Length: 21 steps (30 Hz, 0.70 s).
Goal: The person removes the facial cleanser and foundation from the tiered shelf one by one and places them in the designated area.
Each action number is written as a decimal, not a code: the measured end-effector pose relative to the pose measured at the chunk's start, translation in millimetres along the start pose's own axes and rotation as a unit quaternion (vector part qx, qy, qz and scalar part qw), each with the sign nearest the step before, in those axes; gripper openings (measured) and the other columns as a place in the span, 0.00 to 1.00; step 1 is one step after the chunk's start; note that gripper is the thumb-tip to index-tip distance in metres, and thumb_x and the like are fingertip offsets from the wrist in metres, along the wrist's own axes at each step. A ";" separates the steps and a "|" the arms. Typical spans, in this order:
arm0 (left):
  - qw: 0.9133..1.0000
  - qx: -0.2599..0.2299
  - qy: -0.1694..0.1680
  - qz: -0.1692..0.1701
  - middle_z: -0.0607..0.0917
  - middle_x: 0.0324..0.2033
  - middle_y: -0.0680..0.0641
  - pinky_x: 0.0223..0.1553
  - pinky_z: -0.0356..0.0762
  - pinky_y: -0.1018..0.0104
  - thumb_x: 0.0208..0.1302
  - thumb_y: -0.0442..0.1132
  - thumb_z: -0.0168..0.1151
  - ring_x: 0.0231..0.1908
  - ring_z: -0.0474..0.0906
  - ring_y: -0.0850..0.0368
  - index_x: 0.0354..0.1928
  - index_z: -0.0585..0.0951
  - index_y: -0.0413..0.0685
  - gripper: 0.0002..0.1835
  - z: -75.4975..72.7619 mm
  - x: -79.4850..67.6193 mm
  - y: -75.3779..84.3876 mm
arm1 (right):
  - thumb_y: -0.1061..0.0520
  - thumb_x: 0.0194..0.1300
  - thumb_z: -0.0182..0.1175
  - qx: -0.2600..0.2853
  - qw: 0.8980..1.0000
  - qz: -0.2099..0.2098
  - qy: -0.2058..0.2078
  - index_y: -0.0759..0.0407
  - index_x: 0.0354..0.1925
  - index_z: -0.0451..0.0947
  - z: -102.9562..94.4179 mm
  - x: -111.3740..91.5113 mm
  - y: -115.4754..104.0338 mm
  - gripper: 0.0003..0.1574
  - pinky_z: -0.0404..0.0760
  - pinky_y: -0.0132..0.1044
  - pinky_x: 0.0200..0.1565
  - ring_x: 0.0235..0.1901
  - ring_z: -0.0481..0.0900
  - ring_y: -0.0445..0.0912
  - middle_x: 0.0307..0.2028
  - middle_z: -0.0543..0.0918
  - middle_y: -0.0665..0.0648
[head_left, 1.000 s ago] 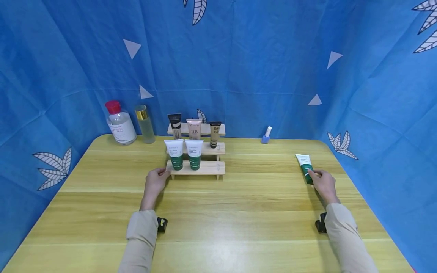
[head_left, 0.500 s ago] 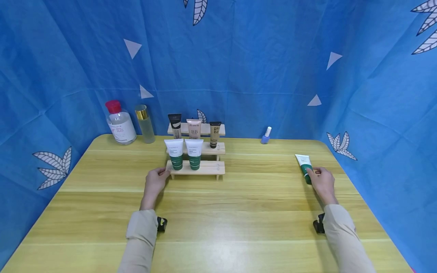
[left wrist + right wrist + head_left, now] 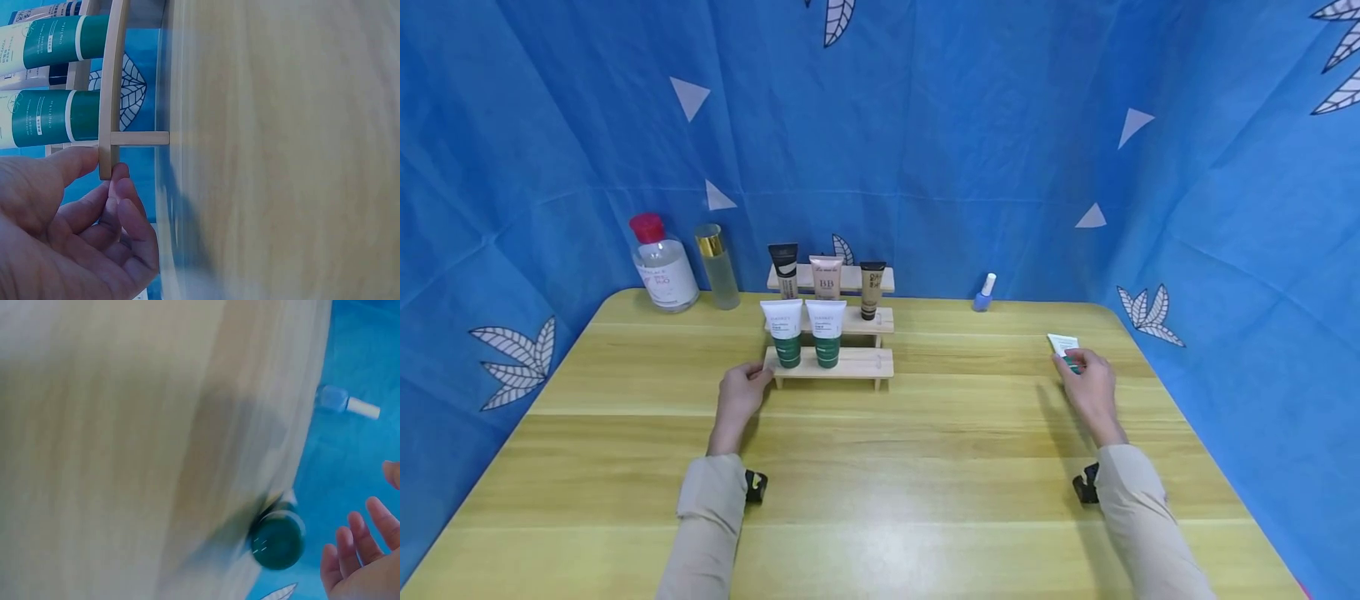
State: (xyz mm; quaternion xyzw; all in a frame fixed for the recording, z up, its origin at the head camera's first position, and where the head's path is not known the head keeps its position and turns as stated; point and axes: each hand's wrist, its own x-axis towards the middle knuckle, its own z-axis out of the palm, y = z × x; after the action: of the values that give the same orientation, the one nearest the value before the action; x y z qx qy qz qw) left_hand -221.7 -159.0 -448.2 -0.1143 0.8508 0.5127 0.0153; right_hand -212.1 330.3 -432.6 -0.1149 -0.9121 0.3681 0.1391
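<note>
My left hand (image 3: 741,398) pinches the left end of the lowest tier of a wooden stepped display rack (image 3: 850,364). In the left wrist view, the thumb lies above the board's edge (image 3: 112,94) and fingertips are under it. Two white-and-green cosmetic tubes (image 3: 784,333) (image 3: 827,333) stand on that tier. At the right, another white-and-green tube (image 3: 1063,342) lies on the table, partly hidden by my right hand (image 3: 1090,390). The right wrist view shows this hand (image 3: 369,562) raised with spread fingers, apart from the tube's green cap end (image 3: 277,542).
Higher on the rack stand a black-capped tube (image 3: 786,271), a pink BB tube (image 3: 826,279) and a gold tube (image 3: 870,292). Behind left are a red-capped bottle (image 3: 667,275) and a gold-capped bottle (image 3: 721,271). A blue nail polish bottle (image 3: 982,298) stands near the back edge.
My right hand has come off the lying tube's green end and moved forward and left, over its middle. The tube stays in place. The left hand keeps its grip on the rack.
</note>
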 end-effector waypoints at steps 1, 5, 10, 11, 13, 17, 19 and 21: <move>1.000 -0.001 0.000 0.000 0.76 0.54 0.29 0.54 0.71 0.51 0.71 0.40 0.49 0.54 0.73 0.40 0.59 0.71 0.27 0.23 0.0 0.3 0.1 | 0.48 0.71 0.51 0.003 1.000 -0.005 0.000 0.73 0.56 0.70 0.9 -0.5 -3.3 0.30 0.70 0.54 0.53 0.51 0.71 0.63 0.52 0.72 0.74; 1.000 -0.001 -0.001 -0.001 0.76 0.54 0.29 0.54 0.71 0.51 0.71 0.40 0.49 0.54 0.73 0.40 0.59 0.71 0.27 0.23 0.1 0.1 0.8 | 0.51 0.69 0.55 0.012 0.999 -0.035 0.009 0.74 0.54 0.71 8.1 -2.5 -18.0 0.28 0.69 0.52 0.52 0.49 0.71 0.63 0.49 0.74 0.74; 1.000 -0.005 -0.001 -0.003 0.76 0.54 0.29 0.55 0.71 0.51 0.71 0.40 0.50 0.55 0.73 0.39 0.59 0.71 0.27 0.23 -0.9 -0.4 1.6 | 0.52 0.67 0.58 0.011 0.997 -0.075 0.009 0.73 0.53 0.73 20.9 -6.0 -37.2 0.26 0.67 0.53 0.53 0.48 0.71 0.62 0.48 0.75 0.72; 1.000 -0.005 -0.001 -0.003 0.76 0.54 0.29 0.55 0.71 0.51 0.71 0.40 0.50 0.55 0.73 0.39 0.59 0.71 0.27 0.23 -0.9 -0.6 1.5 | 0.51 0.67 0.58 0.010 0.997 -0.081 0.006 0.72 0.53 0.73 23.4 -7.2 -41.1 0.26 0.66 0.53 0.53 0.48 0.71 0.62 0.48 0.75 0.71; 1.000 -0.008 -0.002 -0.005 0.76 0.54 0.29 0.55 0.71 0.51 0.71 0.40 0.50 0.54 0.73 0.39 0.60 0.71 0.28 0.23 -0.9 -1.1 1.5 | 0.50 0.67 0.58 0.007 0.996 -0.092 -0.002 0.71 0.53 0.74 28.8 -9.2 -48.1 0.26 0.66 0.53 0.53 0.48 0.70 0.61 0.48 0.76 0.70; 1.000 -0.010 -0.002 -0.006 0.76 0.54 0.29 0.53 0.72 0.52 0.71 0.39 0.49 0.53 0.73 0.40 0.59 0.70 0.27 0.23 0.1 -1.2 1.3 | 0.51 0.66 0.60 0.010 0.993 -0.113 -0.016 0.71 0.52 0.74 40.0 -13.3 -61.2 0.26 0.68 0.53 0.52 0.48 0.71 0.61 0.48 0.77 0.70; 1.000 -0.009 -0.002 -0.006 0.76 0.53 0.29 0.53 0.72 0.53 0.71 0.39 0.49 0.52 0.73 0.41 0.59 0.70 0.27 0.23 0.6 -0.8 1.2 | 0.52 0.65 0.61 0.013 0.992 -0.119 -0.025 0.71 0.52 0.74 45.4 -15.1 -67.1 0.26 0.68 0.53 0.52 0.49 0.72 0.61 0.48 0.77 0.70; 1.000 -0.008 -0.001 -0.006 0.76 0.53 0.29 0.52 0.72 0.53 0.71 0.39 0.49 0.52 0.74 0.41 0.60 0.70 0.27 0.23 1.1 -0.6 1.7 | 0.52 0.64 0.61 0.017 0.992 -0.123 -0.031 0.71 0.52 0.74 50.2 -16.9 -73.0 0.26 0.69 0.52 0.52 0.49 0.72 0.61 0.48 0.77 0.70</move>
State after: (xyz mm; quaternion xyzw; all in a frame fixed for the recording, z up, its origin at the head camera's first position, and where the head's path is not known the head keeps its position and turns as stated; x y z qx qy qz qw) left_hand -221.6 -157.2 -447.2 -0.1189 0.8460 0.5194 0.0187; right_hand -221.1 241.7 -418.7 0.0125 -0.9167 0.3674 0.1567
